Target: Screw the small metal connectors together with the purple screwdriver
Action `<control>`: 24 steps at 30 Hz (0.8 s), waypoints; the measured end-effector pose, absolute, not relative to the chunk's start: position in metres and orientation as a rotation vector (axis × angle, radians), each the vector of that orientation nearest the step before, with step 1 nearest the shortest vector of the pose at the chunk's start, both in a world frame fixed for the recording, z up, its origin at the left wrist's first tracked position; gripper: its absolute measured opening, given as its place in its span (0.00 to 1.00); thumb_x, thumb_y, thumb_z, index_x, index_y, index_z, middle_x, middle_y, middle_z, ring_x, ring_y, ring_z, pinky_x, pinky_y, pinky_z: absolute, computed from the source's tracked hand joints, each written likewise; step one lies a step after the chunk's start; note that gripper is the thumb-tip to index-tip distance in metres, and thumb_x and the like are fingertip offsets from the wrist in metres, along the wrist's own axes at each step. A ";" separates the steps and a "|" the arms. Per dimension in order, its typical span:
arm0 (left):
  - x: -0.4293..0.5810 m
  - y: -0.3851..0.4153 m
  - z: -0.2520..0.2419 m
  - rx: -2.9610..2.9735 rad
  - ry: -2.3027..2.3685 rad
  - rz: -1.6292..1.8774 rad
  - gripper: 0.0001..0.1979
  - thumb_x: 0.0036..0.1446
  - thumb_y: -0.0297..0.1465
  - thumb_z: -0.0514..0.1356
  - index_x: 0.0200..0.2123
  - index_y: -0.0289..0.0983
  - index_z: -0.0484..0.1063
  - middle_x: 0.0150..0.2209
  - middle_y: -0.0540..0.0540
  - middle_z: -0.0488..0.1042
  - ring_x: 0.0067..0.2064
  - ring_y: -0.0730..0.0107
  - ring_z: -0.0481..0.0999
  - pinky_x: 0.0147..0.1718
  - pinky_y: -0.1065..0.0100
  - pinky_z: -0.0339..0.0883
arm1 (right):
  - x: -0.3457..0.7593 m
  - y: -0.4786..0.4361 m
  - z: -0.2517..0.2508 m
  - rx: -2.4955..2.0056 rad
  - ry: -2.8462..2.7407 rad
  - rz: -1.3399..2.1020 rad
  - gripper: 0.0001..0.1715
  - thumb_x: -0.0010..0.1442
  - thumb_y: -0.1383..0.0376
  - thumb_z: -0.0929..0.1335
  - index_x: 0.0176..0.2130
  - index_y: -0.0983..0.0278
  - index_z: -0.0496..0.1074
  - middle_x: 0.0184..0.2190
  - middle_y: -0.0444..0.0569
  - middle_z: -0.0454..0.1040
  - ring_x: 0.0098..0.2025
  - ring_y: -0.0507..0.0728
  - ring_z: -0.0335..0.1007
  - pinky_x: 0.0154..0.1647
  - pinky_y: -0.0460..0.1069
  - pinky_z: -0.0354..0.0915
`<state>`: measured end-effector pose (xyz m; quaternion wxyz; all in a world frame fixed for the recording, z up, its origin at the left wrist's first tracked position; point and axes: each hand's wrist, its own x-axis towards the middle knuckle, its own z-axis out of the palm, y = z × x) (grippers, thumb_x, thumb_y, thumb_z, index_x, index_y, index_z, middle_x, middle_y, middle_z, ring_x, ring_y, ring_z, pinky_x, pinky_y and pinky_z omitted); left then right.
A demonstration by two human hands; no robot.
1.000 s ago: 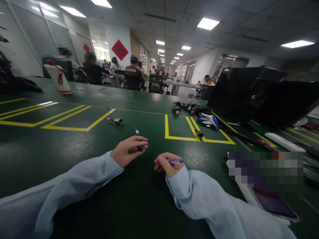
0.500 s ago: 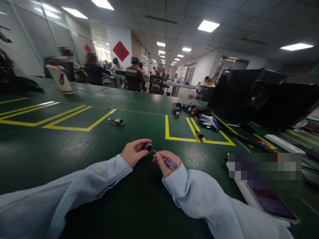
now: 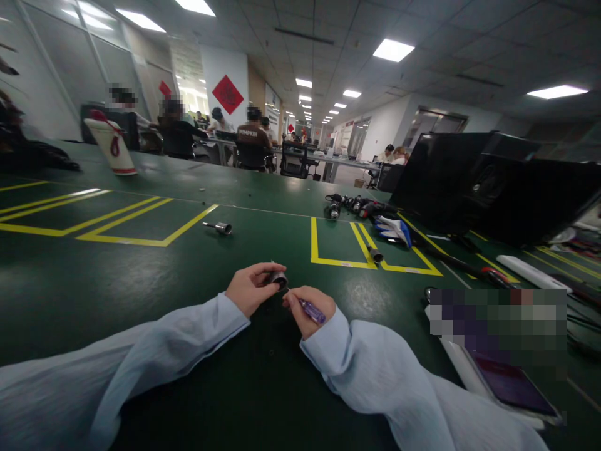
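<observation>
Between the thumb and fingers of my left hand point(image 3: 250, 289) is a small dark metal cylinder point(image 3: 278, 279), its round opening turned toward my right hand. My right hand point(image 3: 310, 309) grips a screwdriver point(image 3: 312, 311) by its clear purple handle. The screwdriver's thin shaft points up and left to the cylinder's opening; how deep the tip sits is too small to tell. A metal socket with a thin shank point(image 3: 218, 228) lies on the green table point(image 3: 188, 288) ahead of my left hand. Another metal socket piece point(image 3: 375, 254) rests on yellow tape to the right.
Ahead on the right are dark cylindrical parts with cables point(image 3: 350, 205) and a blue-and-white glove point(image 3: 393, 230). A phone point(image 3: 511, 382) lies by my right sleeve. Black monitors point(image 3: 451, 181) stand beyond. A white cup point(image 3: 113, 147) stands far left. People sit at desks behind.
My right hand and the screwdriver have shifted slightly left, closer to the cylinder, and less of the shaft shows. My left hand stays almost where it was, still holding the cylinder.
</observation>
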<state>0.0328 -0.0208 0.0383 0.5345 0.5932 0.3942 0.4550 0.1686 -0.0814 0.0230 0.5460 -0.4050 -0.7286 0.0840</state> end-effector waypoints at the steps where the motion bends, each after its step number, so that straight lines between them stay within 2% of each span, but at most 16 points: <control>1: 0.033 -0.020 0.038 1.412 0.942 1.083 0.18 0.32 0.25 0.63 0.33 0.31 0.71 0.31 0.45 0.77 0.36 0.63 0.76 0.42 0.61 0.67 | 0.169 -0.081 0.023 -0.955 -1.738 0.179 0.11 0.54 0.70 0.60 0.26 0.65 0.69 0.21 0.48 0.73 0.25 0.51 0.69 0.29 0.45 0.64; 7: 0.032 -0.021 0.040 1.418 0.975 1.071 0.19 0.31 0.25 0.63 0.34 0.31 0.72 0.35 0.43 0.76 0.39 0.62 0.75 0.44 0.61 0.67 | 0.169 -0.079 0.021 -0.902 -1.773 0.084 0.11 0.54 0.70 0.60 0.25 0.65 0.69 0.21 0.47 0.73 0.24 0.51 0.69 0.29 0.45 0.64; 14: 0.033 -0.023 0.044 1.373 1.001 1.061 0.19 0.33 0.26 0.63 0.35 0.30 0.72 0.33 0.43 0.77 0.36 0.61 0.76 0.38 0.61 0.71 | 0.169 -0.084 0.024 -0.921 -1.819 0.045 0.10 0.54 0.70 0.59 0.26 0.64 0.68 0.21 0.48 0.73 0.24 0.52 0.68 0.28 0.46 0.64; 24: 0.034 -0.026 0.046 1.373 1.010 1.056 0.17 0.33 0.26 0.63 0.33 0.30 0.72 0.31 0.44 0.77 0.34 0.62 0.76 0.38 0.62 0.71 | 0.169 -0.084 0.022 -0.962 -1.863 0.055 0.10 0.53 0.70 0.59 0.27 0.64 0.68 0.22 0.48 0.73 0.25 0.52 0.68 0.29 0.46 0.64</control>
